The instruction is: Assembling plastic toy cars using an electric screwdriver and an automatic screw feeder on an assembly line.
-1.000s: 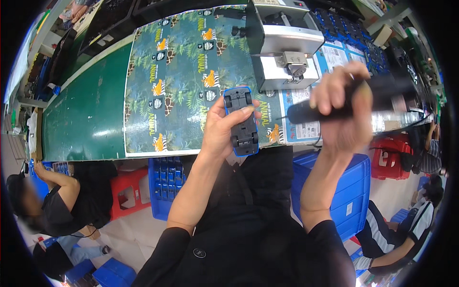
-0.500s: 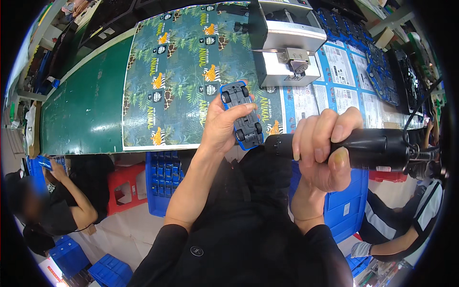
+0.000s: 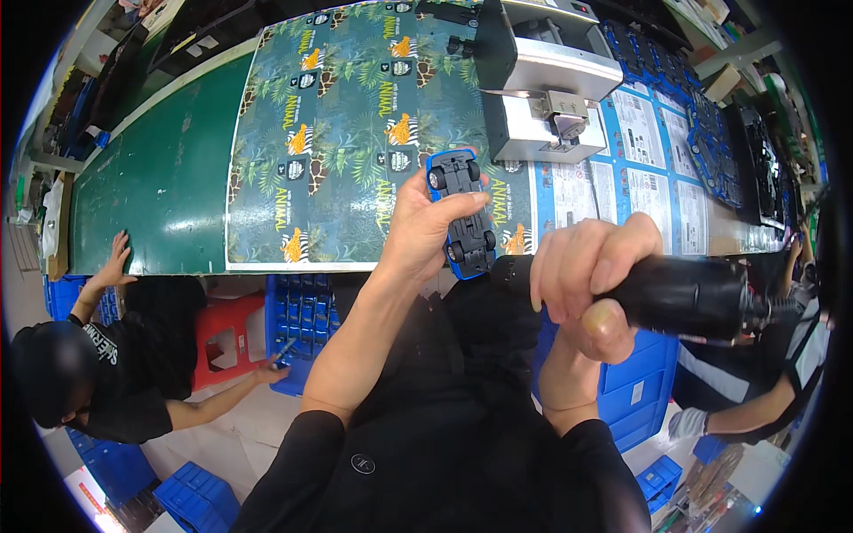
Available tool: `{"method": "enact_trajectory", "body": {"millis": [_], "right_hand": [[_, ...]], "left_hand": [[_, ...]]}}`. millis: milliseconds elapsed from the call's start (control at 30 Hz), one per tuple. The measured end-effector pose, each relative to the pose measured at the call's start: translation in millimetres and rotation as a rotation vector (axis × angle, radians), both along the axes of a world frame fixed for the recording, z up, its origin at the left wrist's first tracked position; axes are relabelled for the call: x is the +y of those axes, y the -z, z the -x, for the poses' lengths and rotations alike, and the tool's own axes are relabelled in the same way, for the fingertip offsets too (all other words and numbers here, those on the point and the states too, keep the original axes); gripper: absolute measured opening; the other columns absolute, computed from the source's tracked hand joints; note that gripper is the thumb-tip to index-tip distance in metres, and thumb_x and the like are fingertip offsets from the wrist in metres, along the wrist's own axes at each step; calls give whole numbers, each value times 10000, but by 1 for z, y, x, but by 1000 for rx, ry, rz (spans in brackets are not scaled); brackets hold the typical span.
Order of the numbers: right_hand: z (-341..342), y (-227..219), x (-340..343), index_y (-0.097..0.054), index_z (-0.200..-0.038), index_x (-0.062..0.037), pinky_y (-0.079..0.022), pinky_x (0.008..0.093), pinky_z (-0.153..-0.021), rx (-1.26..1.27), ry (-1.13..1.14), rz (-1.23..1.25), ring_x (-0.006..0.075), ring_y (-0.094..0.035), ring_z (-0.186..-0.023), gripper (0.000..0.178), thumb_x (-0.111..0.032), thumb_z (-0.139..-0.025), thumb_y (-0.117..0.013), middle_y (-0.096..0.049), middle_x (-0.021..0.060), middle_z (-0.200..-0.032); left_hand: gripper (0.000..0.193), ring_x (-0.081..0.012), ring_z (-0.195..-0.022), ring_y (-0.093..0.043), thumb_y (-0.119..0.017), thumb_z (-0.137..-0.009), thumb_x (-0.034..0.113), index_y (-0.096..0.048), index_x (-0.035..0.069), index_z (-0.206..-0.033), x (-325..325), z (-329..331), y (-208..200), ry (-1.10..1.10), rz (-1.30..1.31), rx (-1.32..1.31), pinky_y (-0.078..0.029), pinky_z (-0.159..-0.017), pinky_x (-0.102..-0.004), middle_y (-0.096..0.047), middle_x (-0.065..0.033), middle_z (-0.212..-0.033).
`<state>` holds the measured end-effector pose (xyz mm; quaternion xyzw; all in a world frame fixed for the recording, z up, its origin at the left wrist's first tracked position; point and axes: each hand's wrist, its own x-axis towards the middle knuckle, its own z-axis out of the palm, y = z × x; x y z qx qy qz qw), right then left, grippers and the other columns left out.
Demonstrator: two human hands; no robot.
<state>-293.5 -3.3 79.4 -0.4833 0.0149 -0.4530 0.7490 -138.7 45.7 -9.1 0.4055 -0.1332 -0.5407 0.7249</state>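
My left hand [image 3: 418,222] grips a blue toy car [image 3: 461,213] with its black underside and wheels facing up, the thumb laid across the chassis. The fingers of my right hand [image 3: 597,280] wrap around a black electric screwdriver [image 3: 680,291], held level with its cord end to the right. Its front end lies close to the car's near right side; the bit itself cannot be made out. Both hands are at the near edge of the bench [image 3: 160,204].
A metal feeder machine [image 3: 555,115] stands at the back of the bench. Blue car parts [image 3: 711,147] lie at right. A co-worker's hand [image 3: 271,373] reaches into a blue crate [image 3: 300,315] at left, beside a red stool [image 3: 228,342]. Another person's gloved hand [image 3: 687,423] is at lower right.
The co-worker at left has leaned over, one hand now at the crate and the other on the bench edge. My hands keep their holds, with the screwdriver's rear tilted slightly lower.
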Motion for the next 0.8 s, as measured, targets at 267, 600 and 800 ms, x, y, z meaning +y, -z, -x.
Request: {"method": "enact_trajectory", "body": {"millis": [267, 600, 800], "right_hand": [[-13, -1, -20, -561, -804, -77, -451, 287, -460, -86, -196, 224, 171, -554, -489, 457, -199, -599, -951, -551, 15, -561], [-8, 6, -28, -492, -952, -108, -528, 232, -525, -167, -259, 349, 109, -613, -553, 342, -246, -849, -787, -581, -13, -679], [-9, 9, -29, -493, -957, -110, -530, 234, -532, -161, -245, 368, 117, -618, -556, 360, -268, -842, -795, -582, -10, -676]], "left_hand": [[540, -174, -867, -673, -713, -787, -13, -542, 11, -1299, -1, -4, 5, 23, -12, 22, -578, -762, -347, -659, -95, -1035], [537, -173, -879, -673, -717, -794, -12, -544, 17, -1301, 0, -5, 4, 24, -26, 39, -574, -771, -344, -658, -97, -1048], [532, -173, -876, -673, -716, -794, -18, -547, 16, -1298, 0, -4, 6, 32, -6, 17, -577, -761, -338, -657, -96, -1045]]}}
